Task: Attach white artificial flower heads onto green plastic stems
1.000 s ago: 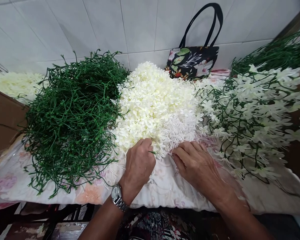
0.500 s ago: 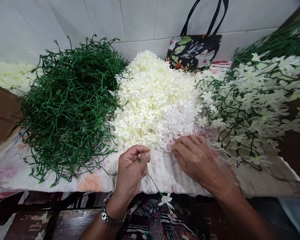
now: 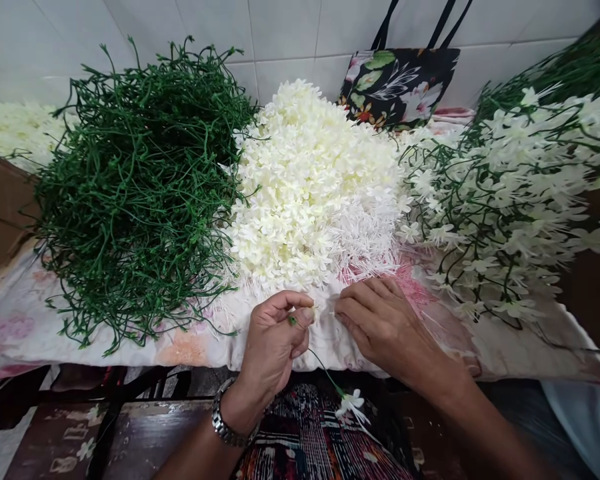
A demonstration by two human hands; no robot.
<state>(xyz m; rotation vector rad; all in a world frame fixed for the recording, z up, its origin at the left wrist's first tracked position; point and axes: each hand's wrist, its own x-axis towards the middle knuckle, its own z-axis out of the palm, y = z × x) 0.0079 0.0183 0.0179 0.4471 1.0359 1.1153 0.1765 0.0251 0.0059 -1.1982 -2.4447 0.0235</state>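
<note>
My left hand (image 3: 280, 337) is closed around a thin green artificial stem (image 3: 325, 369), pinching near its upper end. From that stem a white flower (image 3: 351, 405) hangs below the table edge, over my lap. My right hand (image 3: 380, 320), fingers pinched together, is just to the right of my left fingertips with a small gap between; what it grips is too small to make out. Beyond both hands lies a heap of loose white petals (image 3: 300, 187), and a pile of fine white stamens (image 3: 367, 230) sits at its right front.
A big tangle of green stems (image 3: 135, 200) fills the left of the cloth-covered table (image 3: 275, 357). Assembled white flowers (image 3: 510, 220) are heaped at the right. A floral bag (image 3: 400, 87) stands against the tiled wall. A cardboard box (image 3: 5, 200) is at the far left.
My right hand has drawn away from the stamen pile, a little left toward my left hand. The left hand still grips the stem with its hanging flower. The view has shifted slightly.
</note>
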